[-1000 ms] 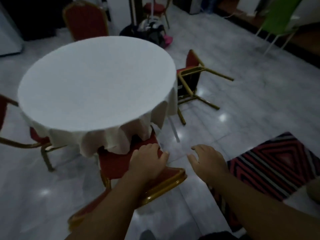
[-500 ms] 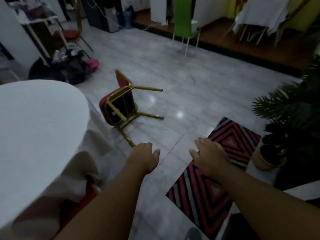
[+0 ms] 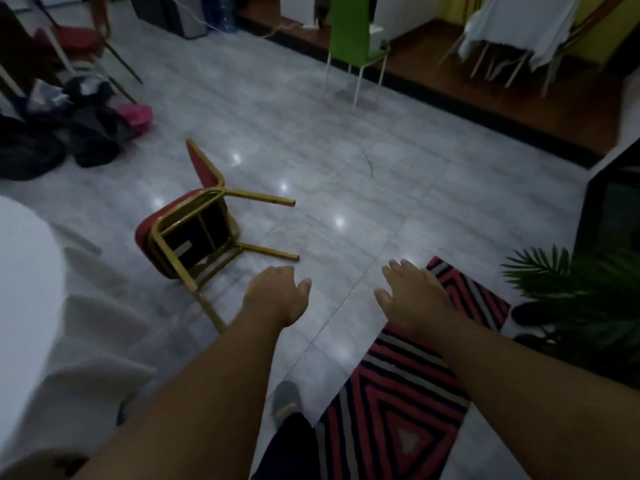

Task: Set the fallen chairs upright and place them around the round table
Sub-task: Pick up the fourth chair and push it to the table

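Observation:
A red chair with a gold frame [image 3: 194,230] lies on its side on the grey tiled floor, legs pointing right and toward me. The round table with its white cloth [image 3: 38,306] fills the left edge. My left hand [image 3: 277,296] hovers just right of the chair's nearest leg, fingers loosely curled, holding nothing. My right hand [image 3: 408,296] is stretched out over the floor, fingers apart and empty, well clear of the chair.
A red, black and white striped rug [image 3: 408,393] lies under my right arm. A potted palm [image 3: 581,299] stands at the right. A green chair [image 3: 353,36] stands at the back, a heap of bags [image 3: 79,126] at the back left, another red chair [image 3: 72,36] behind it.
My left hand let go of the upright chair at the table. The view swung right, and the fallen chair has come closer. Both hands stay out in front, empty.

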A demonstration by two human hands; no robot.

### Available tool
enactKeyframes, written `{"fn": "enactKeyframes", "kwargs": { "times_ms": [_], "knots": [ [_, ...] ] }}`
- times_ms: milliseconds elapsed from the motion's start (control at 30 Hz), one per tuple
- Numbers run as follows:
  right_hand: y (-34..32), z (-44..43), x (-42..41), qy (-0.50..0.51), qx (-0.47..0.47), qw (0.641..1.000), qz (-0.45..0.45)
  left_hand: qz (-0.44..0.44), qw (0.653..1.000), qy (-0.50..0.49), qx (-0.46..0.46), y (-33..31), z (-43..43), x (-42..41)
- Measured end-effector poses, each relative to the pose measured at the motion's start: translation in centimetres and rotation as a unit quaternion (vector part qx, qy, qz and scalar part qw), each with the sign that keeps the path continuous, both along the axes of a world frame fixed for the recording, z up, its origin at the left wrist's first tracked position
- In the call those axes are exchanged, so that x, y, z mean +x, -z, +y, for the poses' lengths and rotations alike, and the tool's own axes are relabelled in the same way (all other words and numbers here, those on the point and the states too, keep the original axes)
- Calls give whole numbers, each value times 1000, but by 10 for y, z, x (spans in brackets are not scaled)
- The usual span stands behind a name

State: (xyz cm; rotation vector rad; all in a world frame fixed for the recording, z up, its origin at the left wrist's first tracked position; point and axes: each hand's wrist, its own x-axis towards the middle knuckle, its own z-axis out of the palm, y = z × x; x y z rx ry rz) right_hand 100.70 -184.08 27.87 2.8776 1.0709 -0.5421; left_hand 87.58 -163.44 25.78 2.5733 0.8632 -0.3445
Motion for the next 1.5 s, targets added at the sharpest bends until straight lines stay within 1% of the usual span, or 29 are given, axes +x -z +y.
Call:
{"fn": "enactKeyframes", "kwargs": {
  "times_ms": [133,267,467,567,733,833,967,1067,1133,1200,1367,1500],
  "knots": [
    [-11,45,64,35,-21,999,0,-11,999,18,-32,1,47,78],
    [-16,95,133,62,-3,998,-2,-27,999,42,-12,-4,93,164],
    [-6,135,241,73,-2,997,4,-44,996,81,-9,-6,125,285],
    [2,157,310,63,12,998,4,-38,996,80,6,1,144,345],
    [2,205,420,3,11,1000,2,-27,999,20,-8,1,175,427],
    [8,239,483,-38,16,999,2,-27,999,-23,0,2,196,470],
    [21,302,552,-101,4,995,0,-19,996,-75,-33,12,235,523],
    [26,363,602,-139,-3,990,3,-8,995,-97,-29,27,281,560],
    [24,401,635,-149,6,989,-8,-2,993,-115,-15,38,316,587],
    [20,438,667,-152,5,988,-15,-5,990,-137,-22,44,350,619],
    [11,526,732,-175,-8,984,-23,-38,984,-167,-37,38,429,690],
    [16,590,769,-208,-11,978,-13,-28,979,-201,-38,38,484,723]
  ]
}}
